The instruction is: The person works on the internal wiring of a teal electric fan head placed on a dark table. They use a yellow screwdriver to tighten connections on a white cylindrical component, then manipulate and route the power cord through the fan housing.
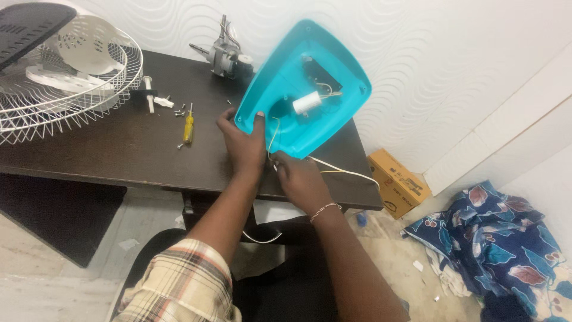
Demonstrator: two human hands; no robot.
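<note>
A turquoise plastic fan base cover (333, 65) stands tilted on the dark table (119, 149), its hollow inside facing me. Inside it sit a white cylindrical part (306, 103) and a dark bracket with thin wires. My left hand (243, 142) grips the cover's lower left rim, thumb over the edge. My right hand (301, 177) is just below the cover at the table's front edge, fingers closed around thin white and yellow wires (342, 171) that run out of the cover.
A white wire fan guard (65, 83) with a dark blade lies at the table's left. A fan motor (226, 56) stands at the back. A yellow-handled screwdriver (188, 126) and loose screws lie mid-table. A cardboard box (398, 182) and blue floral cloth (500, 238) are on the floor, right.
</note>
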